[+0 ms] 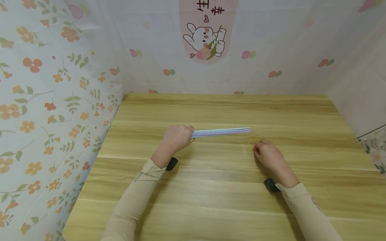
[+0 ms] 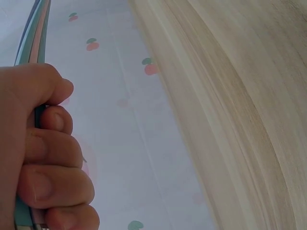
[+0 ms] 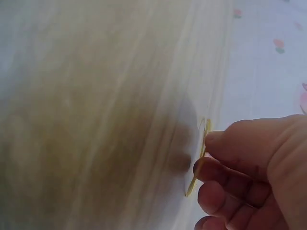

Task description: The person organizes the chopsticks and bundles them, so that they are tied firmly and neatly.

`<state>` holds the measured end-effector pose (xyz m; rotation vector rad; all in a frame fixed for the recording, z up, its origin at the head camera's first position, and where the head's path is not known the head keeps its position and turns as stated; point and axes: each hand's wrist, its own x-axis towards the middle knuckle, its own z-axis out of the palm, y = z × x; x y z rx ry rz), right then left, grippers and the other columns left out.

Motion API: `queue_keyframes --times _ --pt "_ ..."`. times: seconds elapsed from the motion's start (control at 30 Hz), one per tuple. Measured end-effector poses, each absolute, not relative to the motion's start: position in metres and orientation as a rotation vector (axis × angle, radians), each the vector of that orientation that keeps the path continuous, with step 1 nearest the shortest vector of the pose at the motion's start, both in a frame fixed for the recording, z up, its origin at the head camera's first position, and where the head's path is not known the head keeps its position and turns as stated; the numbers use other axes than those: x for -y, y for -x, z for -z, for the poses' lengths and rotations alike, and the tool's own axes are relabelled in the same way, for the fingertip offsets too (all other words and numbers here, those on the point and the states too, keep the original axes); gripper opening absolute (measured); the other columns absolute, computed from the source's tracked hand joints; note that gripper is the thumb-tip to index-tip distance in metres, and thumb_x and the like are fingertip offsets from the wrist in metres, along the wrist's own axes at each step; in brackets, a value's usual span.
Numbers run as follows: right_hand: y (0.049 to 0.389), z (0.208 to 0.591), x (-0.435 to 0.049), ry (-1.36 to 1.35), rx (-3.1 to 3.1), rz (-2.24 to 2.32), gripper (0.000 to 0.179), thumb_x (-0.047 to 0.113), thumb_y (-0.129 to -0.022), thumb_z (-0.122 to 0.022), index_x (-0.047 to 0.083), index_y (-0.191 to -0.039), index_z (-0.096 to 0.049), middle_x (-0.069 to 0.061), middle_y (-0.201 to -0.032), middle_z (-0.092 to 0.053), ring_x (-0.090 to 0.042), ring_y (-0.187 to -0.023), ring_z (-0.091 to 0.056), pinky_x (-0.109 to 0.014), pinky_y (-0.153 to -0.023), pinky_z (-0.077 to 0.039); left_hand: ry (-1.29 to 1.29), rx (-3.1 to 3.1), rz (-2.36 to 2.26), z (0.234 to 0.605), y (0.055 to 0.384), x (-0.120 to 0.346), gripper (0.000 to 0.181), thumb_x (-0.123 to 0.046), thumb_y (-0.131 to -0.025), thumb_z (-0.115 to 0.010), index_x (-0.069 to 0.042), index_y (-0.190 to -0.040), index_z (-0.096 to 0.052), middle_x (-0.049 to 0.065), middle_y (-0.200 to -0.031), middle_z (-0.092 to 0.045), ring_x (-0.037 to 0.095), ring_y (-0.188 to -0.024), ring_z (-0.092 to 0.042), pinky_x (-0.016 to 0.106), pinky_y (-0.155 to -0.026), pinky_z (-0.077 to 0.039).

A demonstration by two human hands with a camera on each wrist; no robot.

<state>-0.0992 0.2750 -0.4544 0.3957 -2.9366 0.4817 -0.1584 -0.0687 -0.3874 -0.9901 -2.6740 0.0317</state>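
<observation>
My left hand (image 1: 178,138) grips a bundle of thin pastel chopsticks (image 1: 221,132) in a fist. They stick out to the right, nearly level, in blue, green and lilac tones. In the left wrist view, the fingers wrap round the chopsticks (image 2: 36,43), and the thumb lies over them. To the right of their far ends, my right hand (image 1: 269,155) pinches a thin yellow rubber band (image 1: 249,144) between thumb and forefinger. The right wrist view has the rubber band (image 3: 191,186) hanging as a narrow loop at the fingertips, apart from the chopsticks.
Both hands are over a wood-grain table (image 1: 211,201). A white cloth with fruit prints and a rabbit (image 1: 208,40) hangs behind the table's far edge. A flowered cloth (image 1: 45,117) hangs along the left side. Black devices (image 1: 272,185) sit at both wrists.
</observation>
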Motion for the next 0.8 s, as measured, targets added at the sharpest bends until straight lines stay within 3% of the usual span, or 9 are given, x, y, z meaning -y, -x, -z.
queue_keyframes --times 0.23,0.5,0.8 --pt "0.101 0.451 -0.270 -0.369 2.915 -0.546 0.003 0.000 -0.085 -0.062 0.000 -0.083 -0.060 -0.011 -0.076 -0.058 -0.022 -0.065 -0.055 -0.041 -0.059 -0.047 0.998 2.671 -0.014 0.386 0.158 0.068 0.027 -0.021 -0.090 -0.064 -0.009 -0.069 -0.051 -0.005 -0.053 -0.030 0.007 -0.046 -0.025 0.021 -0.041 -0.020" --pt "0.099 0.440 -0.268 -0.386 2.950 -0.535 0.004 0.001 -0.086 -0.064 -0.002 -0.084 -0.066 -0.015 -0.081 -0.065 -0.029 -0.074 -0.063 -0.045 -0.067 -0.050 1.001 2.686 -0.016 0.385 0.158 0.068 0.026 -0.020 -0.091 -0.063 -0.009 -0.070 -0.052 -0.004 -0.053 -0.030 0.007 -0.046 -0.025 0.021 -0.041 -0.020" --pt "0.101 0.431 -0.260 -0.336 2.874 -0.543 0.009 0.008 -0.090 -0.063 0.000 -0.087 -0.065 -0.011 -0.070 -0.065 -0.015 -0.052 -0.051 -0.032 -0.048 -0.042 1.003 2.679 -0.062 0.387 0.156 0.066 0.025 -0.025 -0.090 -0.066 -0.009 -0.073 -0.055 -0.004 -0.052 -0.032 0.008 -0.045 -0.026 0.021 -0.040 -0.021"
